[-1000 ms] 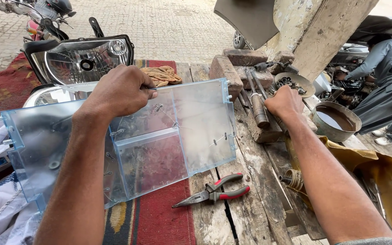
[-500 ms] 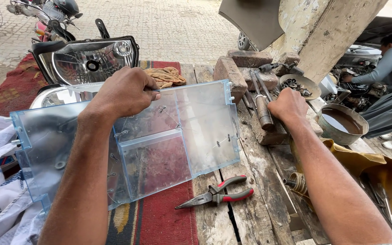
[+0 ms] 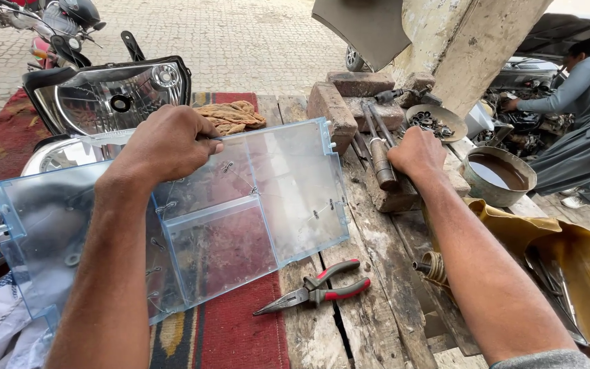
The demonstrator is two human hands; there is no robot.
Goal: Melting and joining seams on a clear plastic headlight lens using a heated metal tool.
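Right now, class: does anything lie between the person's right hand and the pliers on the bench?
Nothing visible does. The right hand rests on a block by the hammer, and the pliers lie nearer the person on bare planks of the bench. The clear tray, held by the left hand, sits beside that path, not across it.

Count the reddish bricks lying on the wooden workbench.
2 clearly: one reddish brick beside the clear plastic panel, another behind it. A third block under the right hand may be brick.
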